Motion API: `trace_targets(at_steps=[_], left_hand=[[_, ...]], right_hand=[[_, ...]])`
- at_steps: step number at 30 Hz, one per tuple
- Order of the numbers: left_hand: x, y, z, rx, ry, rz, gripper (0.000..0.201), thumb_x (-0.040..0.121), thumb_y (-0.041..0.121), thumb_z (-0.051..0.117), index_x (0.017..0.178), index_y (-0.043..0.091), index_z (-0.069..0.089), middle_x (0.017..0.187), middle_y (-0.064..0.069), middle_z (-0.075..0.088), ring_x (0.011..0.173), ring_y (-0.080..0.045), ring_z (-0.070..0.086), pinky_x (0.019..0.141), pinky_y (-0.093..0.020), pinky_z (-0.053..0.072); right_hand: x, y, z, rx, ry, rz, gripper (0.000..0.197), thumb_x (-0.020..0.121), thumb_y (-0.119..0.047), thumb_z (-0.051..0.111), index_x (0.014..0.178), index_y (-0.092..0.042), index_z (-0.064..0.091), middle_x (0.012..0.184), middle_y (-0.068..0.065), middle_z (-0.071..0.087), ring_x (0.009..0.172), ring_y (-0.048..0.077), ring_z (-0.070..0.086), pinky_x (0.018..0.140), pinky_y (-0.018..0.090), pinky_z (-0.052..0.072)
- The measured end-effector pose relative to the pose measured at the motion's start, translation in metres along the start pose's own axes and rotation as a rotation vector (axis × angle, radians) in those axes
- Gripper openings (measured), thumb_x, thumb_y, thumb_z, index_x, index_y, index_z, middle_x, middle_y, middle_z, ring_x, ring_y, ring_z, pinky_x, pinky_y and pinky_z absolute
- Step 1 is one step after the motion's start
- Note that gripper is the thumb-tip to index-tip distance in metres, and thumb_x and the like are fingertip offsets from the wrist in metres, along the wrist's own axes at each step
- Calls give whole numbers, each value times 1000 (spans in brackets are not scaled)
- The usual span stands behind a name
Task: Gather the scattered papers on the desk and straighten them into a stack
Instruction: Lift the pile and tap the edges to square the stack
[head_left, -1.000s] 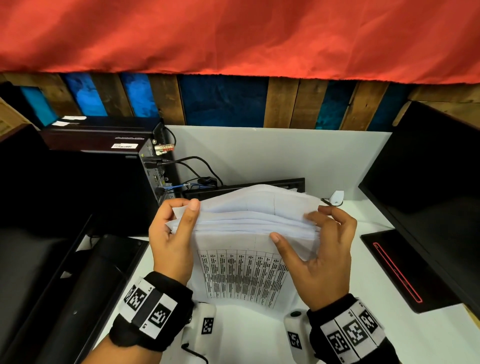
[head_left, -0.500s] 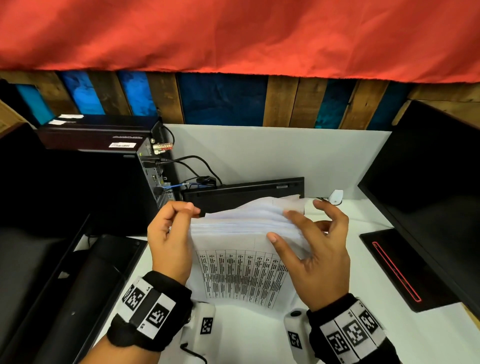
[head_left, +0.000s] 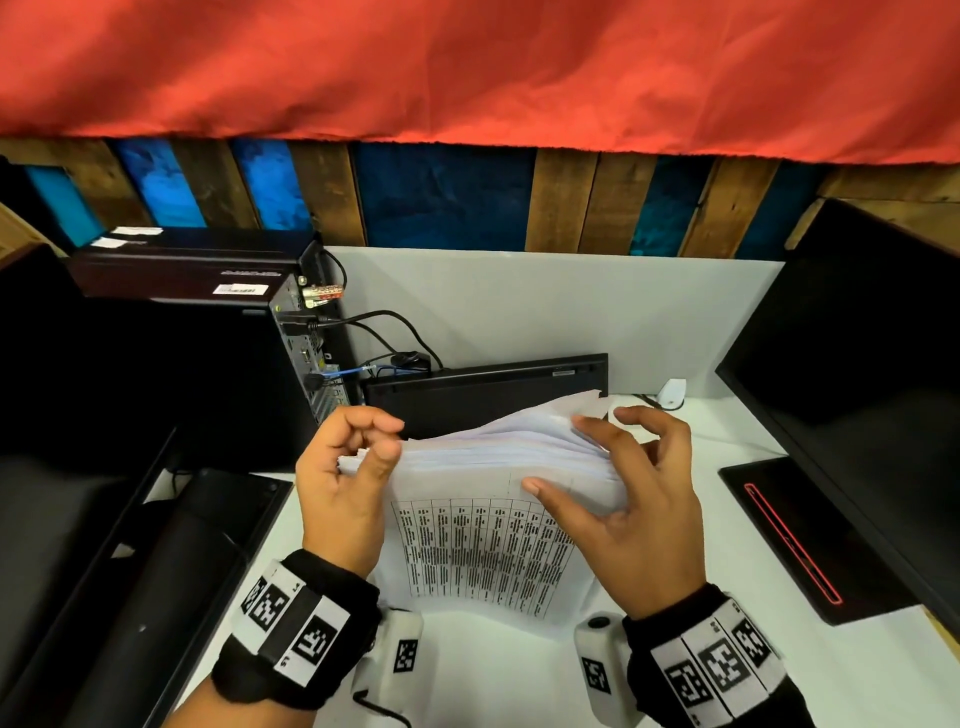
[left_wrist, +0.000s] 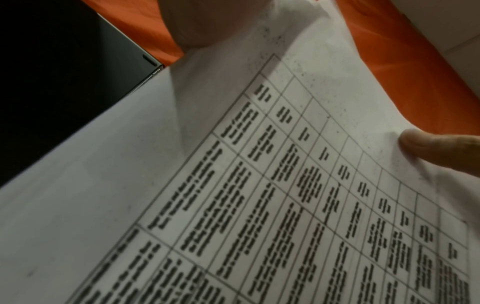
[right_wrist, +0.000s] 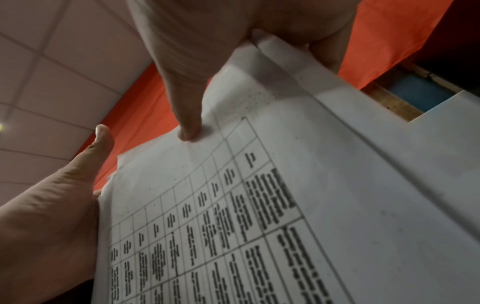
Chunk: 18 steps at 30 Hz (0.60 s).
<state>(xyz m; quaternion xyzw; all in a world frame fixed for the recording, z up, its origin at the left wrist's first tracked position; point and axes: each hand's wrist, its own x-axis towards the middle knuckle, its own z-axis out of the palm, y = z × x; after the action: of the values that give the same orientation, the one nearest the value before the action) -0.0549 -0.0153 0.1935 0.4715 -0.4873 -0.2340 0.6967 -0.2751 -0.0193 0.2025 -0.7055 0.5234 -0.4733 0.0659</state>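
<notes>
Papers (head_left: 483, 525) are standing as a thick stack on edge on the white tabletop (head_left: 737, 675), leaning toward the person, with a printed table showing on the near sheet. Left hand (head_left: 343, 488) is gripping the stack's upper left corner, thumb in front and fingers curled over the top edge. Right hand (head_left: 631, 512) is touching the upper right part, thumb pressing the front sheet and fingers (head_left: 597, 434) spread apart, lying on the fanned top edges. Behind the stack a black keyboard (head_left: 483, 392) is leaning on the partition, beside a computer tower (head_left: 208, 332). A monitor (head_left: 857, 374) is standing at the right.
</notes>
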Motion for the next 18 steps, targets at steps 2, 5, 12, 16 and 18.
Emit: trace_targets(at_steps=[2,5,12,16,18], left_hand=[[0,0,-2,-41,-25,-37,58,60,71,69,80,17,63,69,11,60,66,-7,53,68,-25,45],[0,0,-6,-84,-77,-105,50,48,64,81,76,26,66,72,4,59,67,-16,53,62,-26,46],[4,5,-15,8,-276,-214,43,39,32,88,78,25,70,78,2,71,72,-16,69,63,-29,59],[8,5,-27,-12,-350,-279,42,35,31,90,72,19,72,78,-7,75,71,-20,73,60,-29,59],[9,5,-31,-40,-393,-285,43,34,34,93,67,16,72,75,-11,74,68,-22,72,58,-28,57]], right_hand=[[0,0,0,5,17,-2,63,62,-65,71,111,-26,65,122,-5,43,91,1,49,69,23,53],[-1,0,1,-18,7,11,63,62,-66,71,113,-30,64,122,-6,43,88,2,49,64,26,55],[3,7,1,240,15,90,88,49,-46,89,126,-31,48,122,-6,43,96,-6,50,80,6,43],[2,39,3,444,-84,315,135,27,-34,95,133,-58,16,136,-14,30,113,-11,42,85,-2,36],[0,59,3,471,-285,398,147,23,-35,97,135,-61,6,141,-22,24,122,-23,29,92,-4,33]])
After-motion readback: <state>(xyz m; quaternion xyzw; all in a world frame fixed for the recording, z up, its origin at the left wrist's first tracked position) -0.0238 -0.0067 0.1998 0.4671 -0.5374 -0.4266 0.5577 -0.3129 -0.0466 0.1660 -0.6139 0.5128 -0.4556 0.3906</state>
